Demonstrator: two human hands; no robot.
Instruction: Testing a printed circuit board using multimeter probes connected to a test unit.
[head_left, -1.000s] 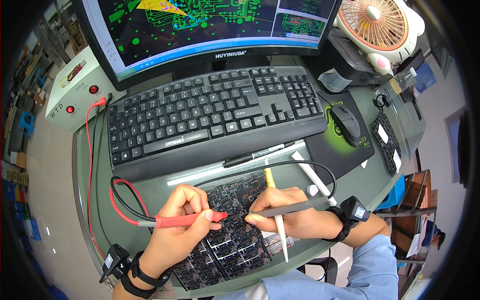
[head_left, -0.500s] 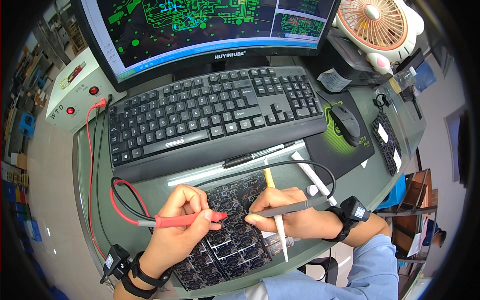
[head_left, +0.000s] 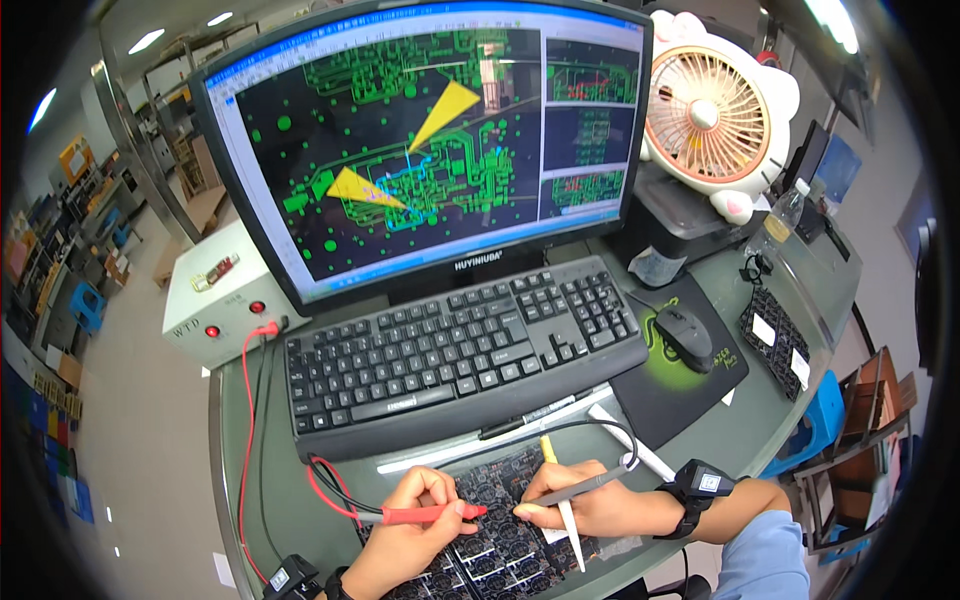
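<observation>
Left hand (head_left: 405, 535) pinches my red probe (head_left: 425, 515), right hand (head_left: 585, 505) grips a grey probe (head_left: 570, 490), tips seemingly on the circuit board (head_left: 500, 555) at the desk (head_left: 250, 480) near edge, keyboard (head_left: 460, 350) close behind

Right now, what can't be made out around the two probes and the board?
- Head view: both probe tips on the circuit board panel, too small to tell which pads they touch.
- Panel's near edge: cut off by the lower frame edge, partly under the left hand with the red probe.
- Right hand hides the board beneath; the grey probe crosses it.
</observation>
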